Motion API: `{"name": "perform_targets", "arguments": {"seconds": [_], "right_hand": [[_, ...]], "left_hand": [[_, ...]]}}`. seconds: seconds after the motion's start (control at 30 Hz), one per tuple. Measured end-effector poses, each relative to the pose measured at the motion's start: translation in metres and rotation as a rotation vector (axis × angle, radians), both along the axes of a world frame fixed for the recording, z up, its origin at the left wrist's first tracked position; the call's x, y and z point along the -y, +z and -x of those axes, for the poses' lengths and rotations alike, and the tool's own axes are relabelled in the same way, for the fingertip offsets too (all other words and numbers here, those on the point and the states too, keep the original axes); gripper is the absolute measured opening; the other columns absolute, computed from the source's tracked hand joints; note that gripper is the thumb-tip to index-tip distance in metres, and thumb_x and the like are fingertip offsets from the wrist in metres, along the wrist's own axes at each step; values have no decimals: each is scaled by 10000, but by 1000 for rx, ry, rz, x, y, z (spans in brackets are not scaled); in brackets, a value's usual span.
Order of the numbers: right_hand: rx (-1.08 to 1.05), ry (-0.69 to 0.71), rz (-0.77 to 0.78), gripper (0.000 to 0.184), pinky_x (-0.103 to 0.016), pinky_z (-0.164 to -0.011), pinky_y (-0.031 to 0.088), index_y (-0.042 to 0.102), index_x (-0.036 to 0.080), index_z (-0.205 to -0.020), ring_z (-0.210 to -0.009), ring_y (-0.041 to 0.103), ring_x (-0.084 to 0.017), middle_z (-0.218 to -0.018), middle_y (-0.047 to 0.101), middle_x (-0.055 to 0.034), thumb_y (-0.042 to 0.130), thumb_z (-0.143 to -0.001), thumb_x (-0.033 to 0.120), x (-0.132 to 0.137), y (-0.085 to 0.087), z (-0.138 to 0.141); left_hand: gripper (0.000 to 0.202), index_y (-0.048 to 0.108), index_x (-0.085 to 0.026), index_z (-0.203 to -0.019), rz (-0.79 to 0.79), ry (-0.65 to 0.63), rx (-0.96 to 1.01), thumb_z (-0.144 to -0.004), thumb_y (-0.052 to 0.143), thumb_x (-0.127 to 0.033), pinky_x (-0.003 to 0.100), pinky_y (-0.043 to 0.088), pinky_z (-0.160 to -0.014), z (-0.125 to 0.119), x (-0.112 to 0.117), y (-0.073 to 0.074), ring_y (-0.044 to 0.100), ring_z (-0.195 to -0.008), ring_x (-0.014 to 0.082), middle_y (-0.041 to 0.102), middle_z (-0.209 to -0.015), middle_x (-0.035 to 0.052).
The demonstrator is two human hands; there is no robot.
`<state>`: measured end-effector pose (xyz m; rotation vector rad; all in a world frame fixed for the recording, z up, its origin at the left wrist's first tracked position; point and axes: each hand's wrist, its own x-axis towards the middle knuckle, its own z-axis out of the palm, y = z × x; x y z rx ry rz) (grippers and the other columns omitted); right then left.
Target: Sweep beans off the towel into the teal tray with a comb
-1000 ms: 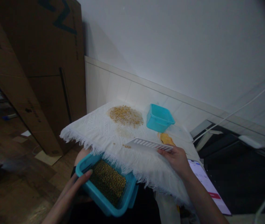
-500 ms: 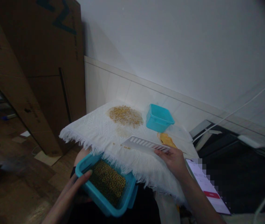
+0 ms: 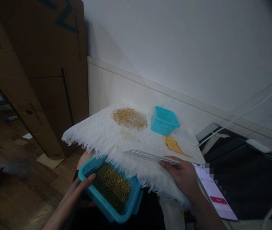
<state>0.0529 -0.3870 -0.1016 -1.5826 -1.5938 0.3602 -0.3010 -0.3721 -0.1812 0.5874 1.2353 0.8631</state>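
My left hand (image 3: 84,187) grips the rim of a blue plastic container (image 3: 95,199), its thumb over the edge. Inside lie yellowish soybeans (image 3: 116,182) beside small dark green beans (image 3: 108,195). The container is below the fringed front edge of a white cloth (image 3: 102,137), over my lap. In my right hand (image 3: 182,172) is a flat, pale slotted scraper (image 3: 147,156), closed between thumb and fingers. Its blade is blurred and lies low over the cloth near the fringe. Farther back, a pile of soybeans (image 3: 128,118) is spread on the cloth among finer pale grains.
A second blue container (image 3: 165,121) stands at the back of the cloth. A yellow-orange piece (image 3: 174,145) lies in front of it. A phone (image 3: 213,191) is at the right, by a dark surface with a white cable. A tall cardboard box (image 3: 47,80) stands left.
The scraper has moved toward the front edge and tilted flatter. The short row of beans at its blade is gone from the cloth, leaving a stray bean. The held container has hardly moved.
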Motion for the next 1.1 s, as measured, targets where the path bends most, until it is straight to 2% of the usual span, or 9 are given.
{"name": "perform_targets", "arguments": {"seconds": [0.13,0.23,0.37,0.47,0.57,0.7,0.87,1.0,1.1], "right_hand": [[70,-243,-125,295,-438,-790,703,912,239,-979,-892,859,-361,-944,883,-87,803,-879,494,-12,-11,-33],[46,-315,-134,352,-445,-757,696,905,203,-956,-862,856,-369,-919,880,-104,804,-852,523,-20,-21,-44],[-1,-289,-94,367,-463,-798,694,907,210,-944,-892,856,-377,-939,881,-102,803,-810,535,-23,-26,-44],[18,-248,-58,344,-468,-862,693,913,227,-929,-937,856,-378,-957,882,-93,803,-794,524,-19,-24,-39],[-3,-260,-69,347,-461,-881,692,915,238,-925,-943,855,-368,-970,883,-87,777,-815,538,-10,-20,-29],[-35,-260,-44,336,-407,-769,704,913,252,-893,-830,856,-338,-898,880,-76,762,-833,546,3,-14,-10],[28,-172,-51,257,-305,-694,690,918,291,-891,-746,854,-281,-830,872,-35,741,-905,476,25,-7,11],[89,-55,-101,230,-230,-562,636,918,302,-880,-649,837,-242,-791,864,-18,739,-941,433,40,-8,31],[78,-77,-171,252,-215,-601,638,915,272,-910,-672,843,-233,-824,872,-29,722,-981,419,38,-10,45]], "left_hand": [[807,512,-220,-1594,3,-10,2,-927,766,-596,400,718,-760,0,-1,1,556,-1475,465,454,-1752,172],[791,522,-231,-1588,2,-13,-3,-927,767,-589,381,715,-755,0,-1,0,570,-1463,449,432,-1768,156],[835,539,-236,-1566,-2,-6,-3,-881,806,-633,380,714,-763,3,-2,-7,572,-1462,440,459,-1748,156],[954,543,-244,-1562,-4,1,-3,-788,857,-705,447,716,-815,4,-3,-13,625,-1383,459,524,-1683,176],[1065,531,-311,-1586,0,14,-21,-693,889,-765,496,711,-830,3,-3,-14,632,-1362,482,567,-1633,167],[1018,592,-299,-1537,-6,68,-37,-674,905,-740,472,711,-814,3,-4,-15,600,-1408,478,570,-1631,155],[977,586,-325,-1546,-1,51,-25,-704,904,-706,432,713,-781,4,-5,-19,564,-1461,460,506,-1717,120],[939,611,-300,-1517,-15,86,-65,-716,871,-716,414,706,-743,0,-4,-19,629,-1381,456,564,-1667,148],[972,624,-294,-1500,-17,101,-108,-681,861,-759,416,705,-697,-2,-4,-20,682,-1283,449,578,-1639,153]]}}
